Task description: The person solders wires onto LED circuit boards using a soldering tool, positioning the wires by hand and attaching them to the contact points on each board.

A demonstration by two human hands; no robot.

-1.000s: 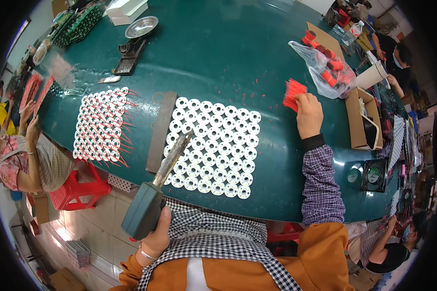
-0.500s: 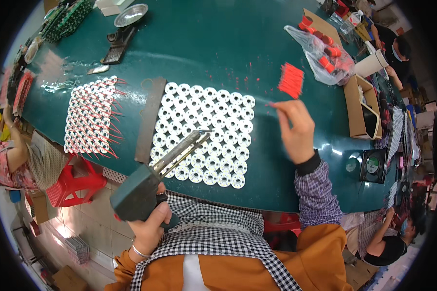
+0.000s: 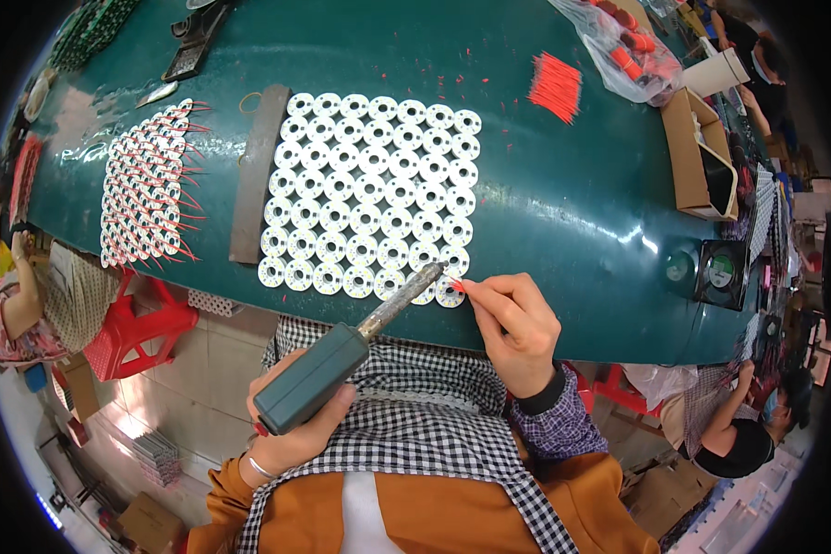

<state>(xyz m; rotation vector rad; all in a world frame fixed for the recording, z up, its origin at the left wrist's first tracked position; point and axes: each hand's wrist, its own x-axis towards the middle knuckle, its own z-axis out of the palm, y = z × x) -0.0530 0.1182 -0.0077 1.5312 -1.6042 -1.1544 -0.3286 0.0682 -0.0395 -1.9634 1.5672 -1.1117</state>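
Observation:
My left hand (image 3: 295, 447) grips a dark green soldering gun (image 3: 314, 379), its metal barrel pointing up and to the right. The tip is at the lower right corner of a square panel of white ring-shaped LED boards (image 3: 355, 247). Close to that tip, my right hand (image 3: 524, 340) pinches a short red wire (image 3: 458, 286) over a corner ring. Whether wire and tip touch is too small to tell. A bundle of red wires (image 3: 555, 87) lies farther back on the right.
A dark metal bar (image 3: 258, 175) lies along the panel's left side. Left of it is another ring panel (image 3: 143, 189) with red wires attached. A cardboard box (image 3: 688, 162), a plastic bag of red spools (image 3: 630, 60) and a small black fan (image 3: 722, 272) are at right. Other people sit around the table.
My right hand has come from near the wire bundle down to the panel's lower right corner. The soldering gun's tip has moved right and nearer. The view has shifted too.

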